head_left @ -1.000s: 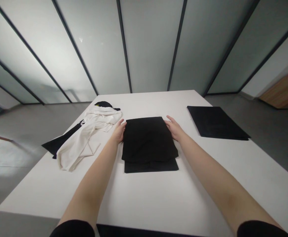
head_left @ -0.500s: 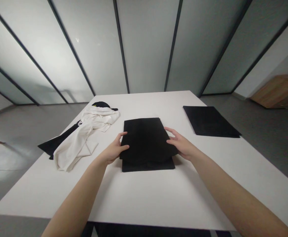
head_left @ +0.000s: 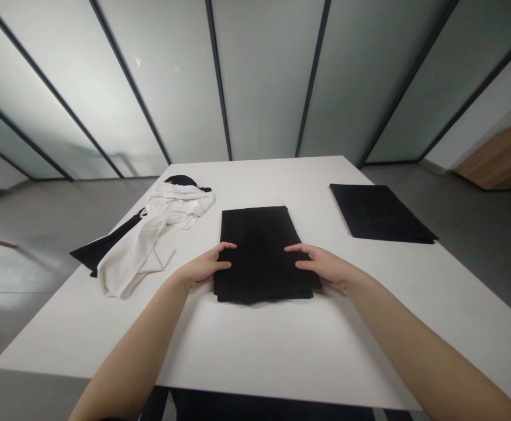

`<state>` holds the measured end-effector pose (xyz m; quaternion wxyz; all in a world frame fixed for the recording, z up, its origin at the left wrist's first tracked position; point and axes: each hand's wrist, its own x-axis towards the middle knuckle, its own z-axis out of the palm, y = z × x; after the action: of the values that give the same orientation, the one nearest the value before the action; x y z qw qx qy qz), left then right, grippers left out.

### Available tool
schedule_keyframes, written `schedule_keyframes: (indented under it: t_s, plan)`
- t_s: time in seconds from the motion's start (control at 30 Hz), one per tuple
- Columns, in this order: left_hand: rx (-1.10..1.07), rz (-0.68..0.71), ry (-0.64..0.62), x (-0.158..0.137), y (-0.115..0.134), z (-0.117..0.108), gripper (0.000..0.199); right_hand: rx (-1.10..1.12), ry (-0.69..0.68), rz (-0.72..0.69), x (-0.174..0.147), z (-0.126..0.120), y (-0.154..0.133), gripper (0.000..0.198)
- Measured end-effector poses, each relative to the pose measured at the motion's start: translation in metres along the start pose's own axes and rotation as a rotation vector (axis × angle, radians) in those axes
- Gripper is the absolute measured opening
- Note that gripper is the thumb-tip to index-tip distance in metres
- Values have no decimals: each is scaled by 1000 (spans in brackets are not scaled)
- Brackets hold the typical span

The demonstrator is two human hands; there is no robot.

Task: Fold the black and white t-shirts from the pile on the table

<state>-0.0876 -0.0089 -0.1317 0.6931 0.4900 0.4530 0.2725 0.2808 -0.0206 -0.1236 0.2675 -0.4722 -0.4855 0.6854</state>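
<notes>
A black folded cloth [head_left: 258,257] lies in layers at the middle of the white table [head_left: 255,351]. My left hand [head_left: 203,269] grips its left edge, with the thumb and forefinger on top. At the opposite edge, my right hand [head_left: 325,266] does likewise, its forefinger reaching in over the dark surface. The other fingers of both hands are mostly hidden at or below the edges. Along the near side, the layers sit slightly out of line, and the middle sags a little. The exact kind of garment cannot be made out.
On the left lies a crumpled white garment [head_left: 135,251], partly over a black cloth piece [head_left: 106,248]. A black cap [head_left: 183,180] is behind it. Another flat black folded stack [head_left: 380,213] lies at the right edge. Frosted panels [head_left: 264,82] stand beyond.
The top layer of the black cloth has come down and towards me, covering most of the lower layer's near strip. My right fingers have shifted inward over it; the view tilts slightly.
</notes>
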Motion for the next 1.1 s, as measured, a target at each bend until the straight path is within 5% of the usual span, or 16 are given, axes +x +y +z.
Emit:
schedule_keyframes:
  t_s: [0.17,0.47,0.77,0.9,1.1]
  plan:
    - [199,-50,51,-6,5,-4,71,-220,-66,48,-7,-11,-5,57]
    - [765,-60,337,-5,11,-2,59,-489,-203,281,-17,-22,-17,102]
    - [627,-120,-31,-28,28,-4,96,-498,-244,287,-16,-18,-20,107]
    - [511,-141,-63,-26,30,-12,78,-484,-262,271,-17,-23,-20,105]
    - [538,-204,-49,-29,28,-22,81,-551,-311,283,-23,-29,-23,110]
